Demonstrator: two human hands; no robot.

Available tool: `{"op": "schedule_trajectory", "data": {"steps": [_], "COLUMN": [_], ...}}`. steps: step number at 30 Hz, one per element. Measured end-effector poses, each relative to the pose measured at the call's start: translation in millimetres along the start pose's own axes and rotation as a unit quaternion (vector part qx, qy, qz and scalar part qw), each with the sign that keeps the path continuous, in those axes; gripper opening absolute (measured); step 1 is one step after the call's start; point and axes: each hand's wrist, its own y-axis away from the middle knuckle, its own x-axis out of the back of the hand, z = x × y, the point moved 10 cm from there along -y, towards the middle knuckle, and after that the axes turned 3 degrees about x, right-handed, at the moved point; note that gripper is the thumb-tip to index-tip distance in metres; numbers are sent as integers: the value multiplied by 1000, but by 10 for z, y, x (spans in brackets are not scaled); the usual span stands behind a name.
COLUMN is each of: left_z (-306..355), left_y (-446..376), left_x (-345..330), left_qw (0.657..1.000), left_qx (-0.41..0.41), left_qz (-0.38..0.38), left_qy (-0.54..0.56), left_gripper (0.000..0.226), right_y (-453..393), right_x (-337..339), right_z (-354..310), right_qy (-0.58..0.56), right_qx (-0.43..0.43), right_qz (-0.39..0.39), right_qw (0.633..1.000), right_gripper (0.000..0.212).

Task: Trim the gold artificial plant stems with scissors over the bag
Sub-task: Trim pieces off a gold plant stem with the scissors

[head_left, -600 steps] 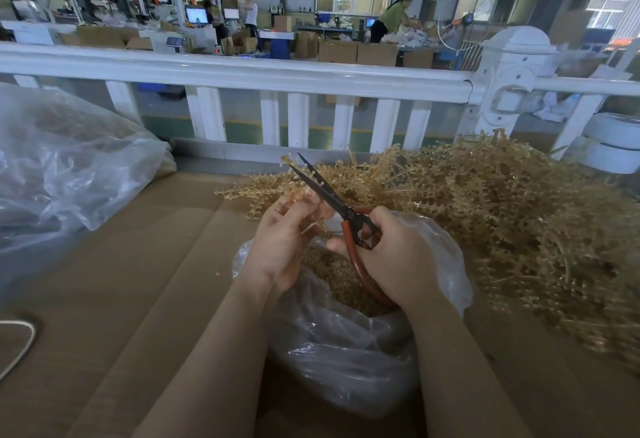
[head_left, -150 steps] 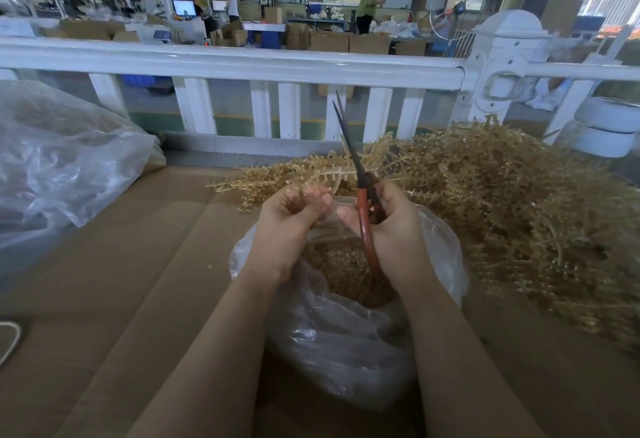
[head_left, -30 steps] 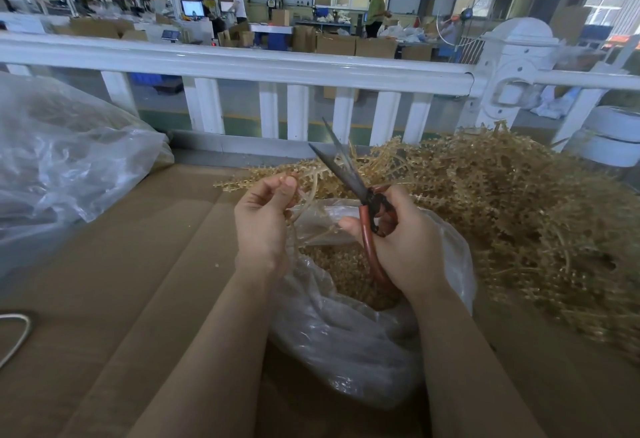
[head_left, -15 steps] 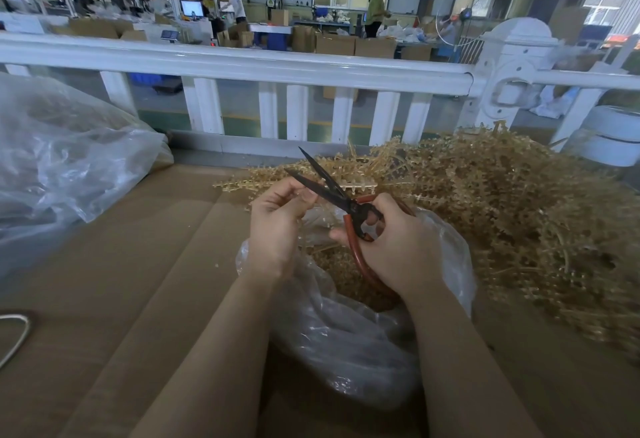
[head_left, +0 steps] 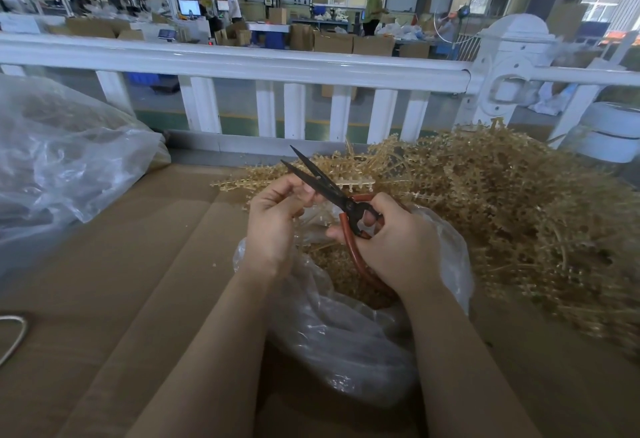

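Over an open plastic bag (head_left: 346, 344) already holding gold trimmings, a worker's left hand (head_left: 273, 226) pinches a stem while the right hand (head_left: 398, 247) grips red-handled scissors (head_left: 332, 192). The blades, raised clear a second ago, now sit parted at the fingertips, suggesting another cut is imminent. Untrimmed gold stems (head_left: 502, 202) are heaped beyond, to the right.

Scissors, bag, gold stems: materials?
Scissors: dark, dull metal blades by the look; handles with a smooth red-brown coating, likely plastic or rubber. Bag: thin clear plastic film, crinkled and glossy. Gold stems: probably moulded plastic, stiff repeated nubs, slight glittery sheen.
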Motion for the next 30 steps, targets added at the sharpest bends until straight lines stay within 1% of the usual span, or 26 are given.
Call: {"op": "schedule_trajectory", "data": {"steps": [3,6,9,13,18,20,22,23,25,28,30], "left_z": [-10,1,18,2,-3,-18,-21,-26,-48,-54,-42], "left_y": [-10,-6,0,0,9,9,9,7,2,-2,1], "left_x": [12,-1,-13,-13,-16,-13,1,13,32,36,4], "left_qw": [1000,1000,1000,1000,1000,1000,1000,1000,999,998,999], "left_qx": [-4,-4,-4,-3,-6,0,4,7,16,17,10], "left_qz": [0,-5,-4,-7,-11,-8,-1,4,16,24,10], "left_qy": [8,6,9,15,21,25,25,29,43,47,42], "left_gripper": [12,10,14,11,13,16,18,17,16,14,11], "right_y": [-2,-8,-10,-9,-6,-6,-7,-6,0,24,38], "right_x": [31,18,-5,-18,2,4,-13,-40,-144,-350,-454], "right_z": [-48,-39,-10,21,-7,-24,-23,9,124,234,234], "right_qy": [-12,-17,-8,9,1,-2,-2,-14,-76,-214,-266], "right_qx": [14,9,0,-10,4,10,8,-6,-64,-142,-170], "right_qz": [6,-2,-9,-9,0,4,3,-2,-36,-95,-121], "right_qw": [1000,1000,1000,1000,1000,1000,1000,1000,994,962,941], "right_gripper": [47,47,51,57,54,51,52,53,54,43,33]}}
